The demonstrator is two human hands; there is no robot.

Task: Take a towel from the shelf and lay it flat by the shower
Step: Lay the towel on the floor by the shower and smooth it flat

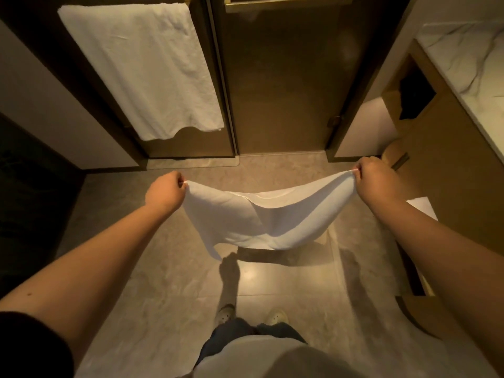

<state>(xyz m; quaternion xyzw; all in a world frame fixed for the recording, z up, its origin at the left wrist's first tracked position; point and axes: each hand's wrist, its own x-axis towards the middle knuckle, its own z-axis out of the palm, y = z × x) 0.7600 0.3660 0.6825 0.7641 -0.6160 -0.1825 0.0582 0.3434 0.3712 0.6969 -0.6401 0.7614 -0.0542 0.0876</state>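
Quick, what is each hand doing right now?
Left hand: closed, pinching one corner of the white towel.
Right hand: closed, pinching the opposite corner; the towel sags between them above the floor.

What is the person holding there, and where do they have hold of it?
A white towel, pinched at its two upper corners: left hand on one, right hand on the other.

A bathroom. Beyond the left hand [163, 190] a white bath towel [141, 69] hangs on a glass shower door [278, 85]. A marble surface [474, 58] lies past the right hand [377, 181], over a tiled floor [286, 290].
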